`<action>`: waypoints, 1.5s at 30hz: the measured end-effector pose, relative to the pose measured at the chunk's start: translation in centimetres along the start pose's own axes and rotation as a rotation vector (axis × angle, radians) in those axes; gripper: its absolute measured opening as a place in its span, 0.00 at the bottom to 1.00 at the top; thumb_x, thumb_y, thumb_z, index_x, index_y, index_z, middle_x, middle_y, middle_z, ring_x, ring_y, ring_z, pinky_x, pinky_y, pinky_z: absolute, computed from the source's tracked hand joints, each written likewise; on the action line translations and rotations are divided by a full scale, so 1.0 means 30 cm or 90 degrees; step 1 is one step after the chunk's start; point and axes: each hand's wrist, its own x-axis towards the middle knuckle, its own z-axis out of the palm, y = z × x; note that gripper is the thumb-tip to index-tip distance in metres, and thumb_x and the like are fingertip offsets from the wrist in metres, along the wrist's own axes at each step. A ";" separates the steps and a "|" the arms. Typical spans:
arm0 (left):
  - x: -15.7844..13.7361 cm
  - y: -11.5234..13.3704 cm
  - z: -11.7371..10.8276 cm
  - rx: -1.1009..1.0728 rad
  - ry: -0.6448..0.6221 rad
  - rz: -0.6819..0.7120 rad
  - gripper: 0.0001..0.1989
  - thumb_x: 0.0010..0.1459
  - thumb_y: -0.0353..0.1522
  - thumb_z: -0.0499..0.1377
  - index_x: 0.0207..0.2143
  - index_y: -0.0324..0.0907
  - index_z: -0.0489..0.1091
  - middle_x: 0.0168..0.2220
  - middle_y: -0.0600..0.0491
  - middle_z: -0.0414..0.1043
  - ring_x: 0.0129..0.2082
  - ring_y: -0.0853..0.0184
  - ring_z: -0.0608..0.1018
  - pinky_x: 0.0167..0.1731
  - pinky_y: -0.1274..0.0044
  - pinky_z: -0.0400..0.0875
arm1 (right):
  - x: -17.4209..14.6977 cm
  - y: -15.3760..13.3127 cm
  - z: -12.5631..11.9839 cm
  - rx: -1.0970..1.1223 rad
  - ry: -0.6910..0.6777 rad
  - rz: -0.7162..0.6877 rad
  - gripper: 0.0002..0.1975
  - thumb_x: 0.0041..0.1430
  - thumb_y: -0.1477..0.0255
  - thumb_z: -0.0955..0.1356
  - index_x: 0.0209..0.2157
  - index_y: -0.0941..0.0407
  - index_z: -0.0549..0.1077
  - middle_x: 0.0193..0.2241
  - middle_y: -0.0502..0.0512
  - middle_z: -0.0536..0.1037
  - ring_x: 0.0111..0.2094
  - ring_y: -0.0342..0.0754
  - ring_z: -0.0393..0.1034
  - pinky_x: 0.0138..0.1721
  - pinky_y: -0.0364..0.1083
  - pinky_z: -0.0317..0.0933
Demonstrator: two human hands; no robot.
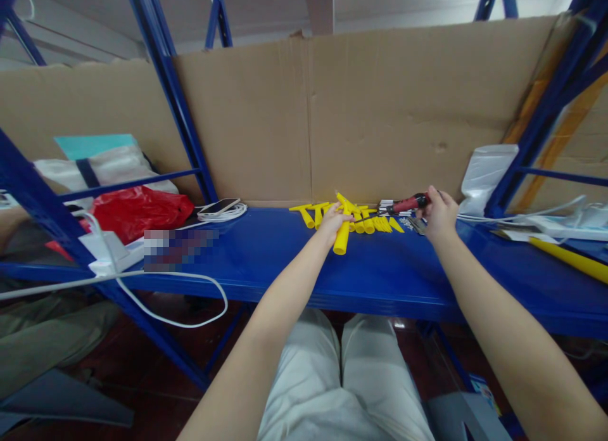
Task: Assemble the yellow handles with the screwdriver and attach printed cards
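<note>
My left hand (333, 223) is closed around a yellow T-shaped plastic piece (341, 239) with a tubular handle that points down toward me. In my right hand (439, 214) is a screwdriver (409, 204) with a red and black handle. Its dark shaft points left toward the yellow piece; whether the tip touches it, I cannot tell. Behind my left hand, several more yellow T-shaped pieces (308, 217) lie in a row on the blue shelf (266, 251). Flat yellow pointed pieces (396, 225) and a scatter of small silvery parts (407, 223) lie between my hands.
A cardboard panel (380, 105) stands along the back. To the left are a phone (219, 206), coiled white cable (230, 213), a red plastic bag (142, 210) and a power strip (118, 254). A white pouch (485, 175) leans by the right post; a yellow strip (570, 259) lies nearby.
</note>
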 end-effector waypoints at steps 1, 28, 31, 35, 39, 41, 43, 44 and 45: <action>0.002 -0.001 0.000 0.006 0.000 -0.006 0.42 0.42 0.15 0.59 0.60 0.46 0.58 0.52 0.46 0.71 0.34 0.67 0.80 0.27 0.81 0.72 | 0.007 0.001 -0.002 0.019 0.016 0.002 0.21 0.51 0.55 0.70 0.23 0.53 0.58 0.13 0.40 0.57 0.10 0.37 0.52 0.10 0.40 0.48; -0.030 -0.010 0.014 0.052 -0.070 -0.045 0.35 0.40 0.18 0.60 0.53 0.43 0.62 0.49 0.47 0.71 0.31 0.68 0.79 0.18 0.83 0.65 | 0.019 0.020 -0.014 0.025 0.011 0.033 0.26 0.46 0.45 0.69 0.27 0.52 0.59 0.14 0.39 0.51 0.14 0.40 0.55 0.15 0.43 0.51; -0.031 -0.009 0.014 0.050 -0.072 -0.046 0.35 0.40 0.18 0.60 0.54 0.44 0.61 0.48 0.47 0.71 0.31 0.67 0.79 0.18 0.83 0.65 | 0.022 0.027 -0.018 0.016 0.001 0.025 0.26 0.45 0.44 0.68 0.27 0.52 0.59 0.14 0.40 0.51 0.14 0.41 0.55 0.15 0.43 0.51; -0.030 -0.009 0.013 0.046 -0.073 -0.042 0.36 0.40 0.19 0.61 0.54 0.44 0.61 0.47 0.47 0.72 0.31 0.67 0.79 0.18 0.83 0.65 | 0.023 0.032 -0.022 0.003 -0.003 0.029 0.27 0.43 0.43 0.68 0.27 0.51 0.59 0.13 0.40 0.52 0.13 0.41 0.55 0.14 0.44 0.52; -0.028 -0.008 0.012 0.050 -0.073 -0.039 0.36 0.39 0.20 0.62 0.54 0.44 0.62 0.46 0.47 0.72 0.30 0.66 0.79 0.20 0.81 0.67 | 0.024 0.034 -0.024 -0.010 -0.021 0.013 0.29 0.41 0.41 0.68 0.27 0.51 0.58 0.12 0.39 0.52 0.13 0.42 0.57 0.14 0.44 0.52; -0.027 -0.008 0.011 0.059 -0.071 -0.033 0.36 0.39 0.20 0.63 0.53 0.44 0.62 0.46 0.47 0.71 0.30 0.67 0.79 0.21 0.81 0.67 | 0.024 0.034 -0.023 -0.013 -0.019 0.006 0.29 0.40 0.41 0.68 0.27 0.51 0.58 0.12 0.39 0.52 0.13 0.42 0.57 0.14 0.44 0.52; -0.026 -0.008 0.011 0.075 -0.074 -0.024 0.36 0.39 0.19 0.62 0.53 0.45 0.62 0.47 0.47 0.71 0.29 0.68 0.78 0.21 0.81 0.67 | 0.022 0.033 -0.021 -0.010 -0.006 0.005 0.29 0.40 0.41 0.68 0.27 0.51 0.58 0.12 0.39 0.52 0.13 0.42 0.56 0.15 0.44 0.52; -0.026 -0.008 0.010 0.084 -0.076 -0.018 0.36 0.39 0.19 0.61 0.53 0.45 0.62 0.48 0.47 0.71 0.28 0.69 0.77 0.21 0.81 0.67 | 0.021 0.032 -0.020 -0.008 0.002 0.006 0.29 0.40 0.41 0.68 0.27 0.51 0.57 0.12 0.39 0.52 0.13 0.42 0.56 0.15 0.44 0.52; -0.025 -0.008 0.010 0.093 -0.079 -0.010 0.36 0.38 0.18 0.61 0.52 0.45 0.62 0.47 0.48 0.71 0.27 0.70 0.77 0.20 0.82 0.67 | 0.019 0.030 -0.019 -0.006 0.008 0.007 0.29 0.39 0.41 0.68 0.26 0.51 0.57 0.12 0.39 0.52 0.13 0.42 0.56 0.15 0.44 0.51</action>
